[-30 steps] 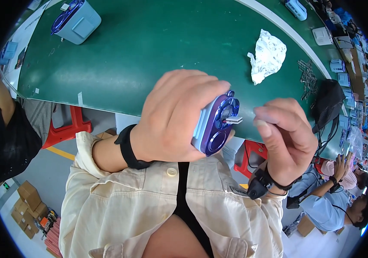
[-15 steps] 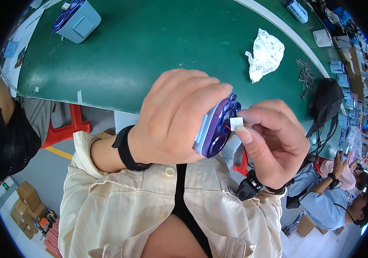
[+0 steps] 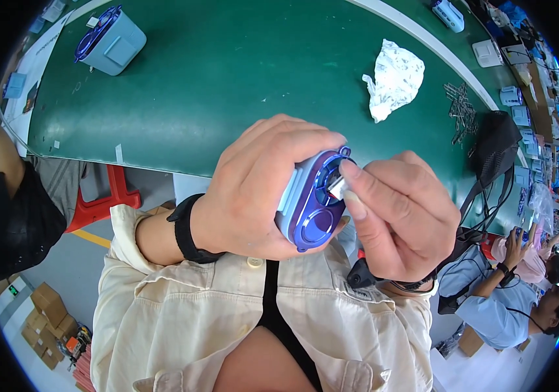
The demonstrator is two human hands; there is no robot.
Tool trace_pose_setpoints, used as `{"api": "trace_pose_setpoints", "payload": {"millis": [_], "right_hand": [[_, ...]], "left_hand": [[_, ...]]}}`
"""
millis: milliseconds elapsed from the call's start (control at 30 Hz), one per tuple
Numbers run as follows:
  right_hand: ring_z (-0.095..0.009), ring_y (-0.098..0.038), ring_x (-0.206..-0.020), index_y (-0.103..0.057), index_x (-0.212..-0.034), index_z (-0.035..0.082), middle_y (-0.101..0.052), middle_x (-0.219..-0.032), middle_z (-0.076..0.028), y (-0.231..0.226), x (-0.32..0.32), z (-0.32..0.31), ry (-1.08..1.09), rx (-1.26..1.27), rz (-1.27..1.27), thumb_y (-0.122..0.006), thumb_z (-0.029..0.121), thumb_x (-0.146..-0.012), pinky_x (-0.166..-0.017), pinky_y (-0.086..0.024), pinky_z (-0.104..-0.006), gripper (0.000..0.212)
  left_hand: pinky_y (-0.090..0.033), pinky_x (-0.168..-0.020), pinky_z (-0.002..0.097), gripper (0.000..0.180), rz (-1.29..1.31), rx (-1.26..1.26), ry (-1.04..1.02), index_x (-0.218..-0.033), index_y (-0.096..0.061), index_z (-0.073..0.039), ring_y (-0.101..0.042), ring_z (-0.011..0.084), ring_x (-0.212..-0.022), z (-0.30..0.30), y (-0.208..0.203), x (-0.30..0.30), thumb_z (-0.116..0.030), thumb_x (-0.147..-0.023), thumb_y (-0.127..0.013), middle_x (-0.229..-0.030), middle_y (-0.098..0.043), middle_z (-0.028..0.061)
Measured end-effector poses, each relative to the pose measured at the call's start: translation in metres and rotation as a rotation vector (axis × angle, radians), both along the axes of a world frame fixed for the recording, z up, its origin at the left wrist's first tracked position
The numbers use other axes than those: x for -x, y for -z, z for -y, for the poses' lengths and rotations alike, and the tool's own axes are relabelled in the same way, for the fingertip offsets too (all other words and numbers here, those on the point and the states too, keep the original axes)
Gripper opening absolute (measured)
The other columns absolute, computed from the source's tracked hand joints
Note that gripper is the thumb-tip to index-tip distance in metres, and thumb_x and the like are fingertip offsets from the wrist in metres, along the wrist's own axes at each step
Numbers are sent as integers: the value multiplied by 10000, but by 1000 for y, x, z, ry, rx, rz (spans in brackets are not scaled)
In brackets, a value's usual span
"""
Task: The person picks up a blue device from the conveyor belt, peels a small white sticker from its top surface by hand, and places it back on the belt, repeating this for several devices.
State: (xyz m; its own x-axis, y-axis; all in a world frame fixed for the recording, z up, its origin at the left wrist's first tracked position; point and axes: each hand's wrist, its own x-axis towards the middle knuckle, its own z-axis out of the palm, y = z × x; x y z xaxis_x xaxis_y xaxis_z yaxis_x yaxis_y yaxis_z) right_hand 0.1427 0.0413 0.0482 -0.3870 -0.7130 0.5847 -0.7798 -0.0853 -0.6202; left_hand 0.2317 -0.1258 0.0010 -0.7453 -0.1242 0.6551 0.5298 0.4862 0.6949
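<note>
My left hand [image 3: 260, 183] is wrapped round a light-blue plastic device [image 3: 312, 225] with a shiny purple-blue face and a small loop at its top. The face is turned up toward me, showing a round button-like disc low down and a ring-shaped opening above it. Between thumb and forefinger, my right hand [image 3: 403, 219] pinches a small white block [image 3: 338, 189] at that opening. How far the block sits inside is hidden by the fingertips. A similar light-blue device [image 3: 113, 46] with a purple-blue face stands at the far left of the green table.
Crumpled white wrapping [image 3: 397, 78] and a heap of small metal pieces [image 3: 461, 112] lie on the green table [image 3: 214, 78] at the right. Beside them is a black bag [image 3: 493, 147] with straps. A person in light blue [image 3: 501, 317] works at the right; another's arm [image 3: 3, 153] shows at left.
The device has turned so its face shows more toward me. My right hand has brought the white block left, from just beside the face onto the ring-shaped opening.
</note>
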Motion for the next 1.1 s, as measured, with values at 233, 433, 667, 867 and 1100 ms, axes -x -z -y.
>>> {"api": "trace_pose_setpoints", "payload": {"millis": [233, 433, 667, 867, 1100], "right_hand": [[-215, -526, -576, -695, -1016, -89, -618, -816, -155, -5, -5, 4, 87, -132, -367, -706, -74, -661, -515, -418, -298, 356], [-207, -548, -629, -683, -1047, -92, -609, -863, -139, 7, -12, 2, 180, -107, -306, -710, -74, -692, -548, -435, -281, 357], [-189, -583, -866, -640, -1148, -86, -563, -1096, -123, 11, -10, 7, 76, -6, 487, -718, -25, -772, -694, -474, -271, 389], [-201, -587, -1051, -604, -1218, -70, -525, -1179, -114, 17, -8, 6, -113, 46, 1031, -743, -62, -760, -900, -499, -299, 479], [-197, -585, -1098, -591, -1242, -55, -536, -1210, -120, 17, 3, -2, -149, -115, 1031, -742, -113, -735, -958, -499, -316, 532]], "left_hand": [[-501, -734, 391, 694, -9, 110, -30, -1163, -535, 13, -636, 326, -845, 3, 3, 3, -127, -552, -832, -1023, -635, 164], [-504, -735, 387, 679, -8, 75, -39, -1169, -533, 17, -640, 320, -840, 0, 1, 5, -122, -574, -828, -1026, -636, 160], [-511, -745, 388, 677, 50, 3, 52, -1179, -530, 21, -645, 313, -849, -1, 1, 1, -124, -593, -835, -1030, -640, 159], [-513, -752, 400, 680, 20, 64, 106, -1180, -533, 8, -647, 319, -864, 4, 3, 1, -134, -592, -845, -1035, -645, 151], [-514, -762, 402, 691, 23, 57, 178, -1186, -535, 1, -645, 325, -869, 3, 10, 4, -136, -586, -850, -1031, -646, 141]]}}
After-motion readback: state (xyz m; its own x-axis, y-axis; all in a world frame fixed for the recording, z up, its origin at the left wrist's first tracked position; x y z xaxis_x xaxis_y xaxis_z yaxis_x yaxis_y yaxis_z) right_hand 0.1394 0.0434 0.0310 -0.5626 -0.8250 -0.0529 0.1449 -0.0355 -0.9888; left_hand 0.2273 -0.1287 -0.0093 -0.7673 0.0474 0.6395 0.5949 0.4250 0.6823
